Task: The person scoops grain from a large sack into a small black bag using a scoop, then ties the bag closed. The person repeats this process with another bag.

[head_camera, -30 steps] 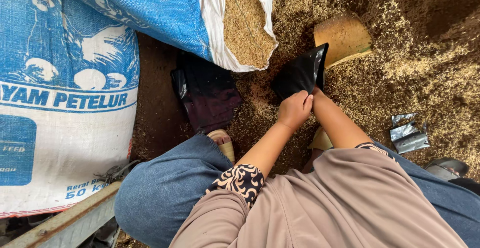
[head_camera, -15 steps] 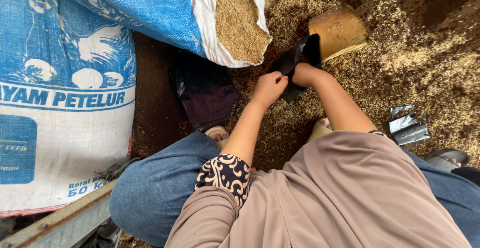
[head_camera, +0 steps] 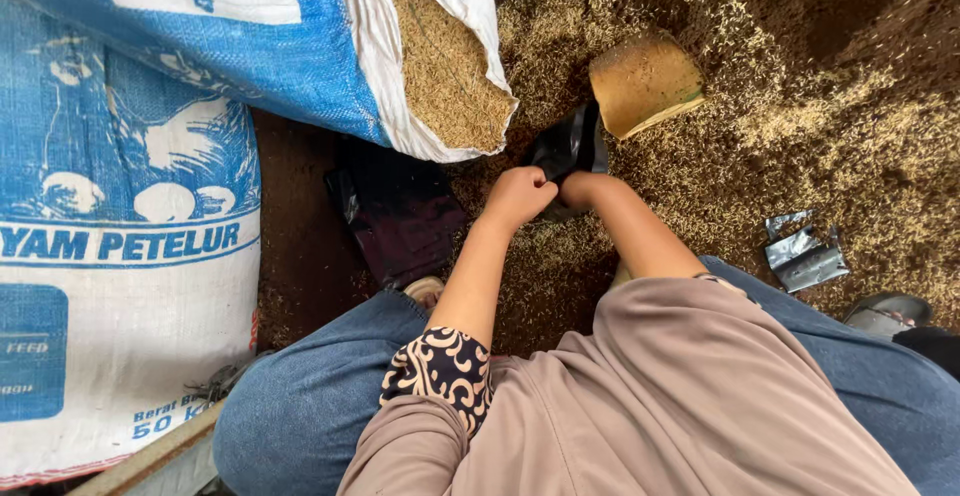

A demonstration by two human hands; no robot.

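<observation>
- Knees in blue denim (head_camera: 300,406) and a tan top (head_camera: 640,396) are filling the near edge of the view, with the person crouching over the ground
- Both forearms are reaching forward and down, meeting ahead of the knees; the left arm is coming out of a dark patterned sleeve (head_camera: 440,371)
- Left hand (head_camera: 518,196) is curling into a loose fist, fingers pressing together on the near edge of the small black plastic bag (head_camera: 570,146)
- Right hand (head_camera: 580,188) is bending at the wrist and closing on the same bag from the other side, fingers mostly hidden
- That bag is sitting on the scattered husks (head_camera: 720,166), its mouth by the hands; it is looking thin, limp and slippery, probably light, so pinching the rim at two points seems the safest hold
- A flat pile of dark bags (head_camera: 395,211) is lying just left of the hands
- Farther off, a tan scoop-like container (head_camera: 645,81) is lying tipped on the husks, and an open blue-and-white sack (head_camera: 300,46) is showing grain at its mouth
</observation>
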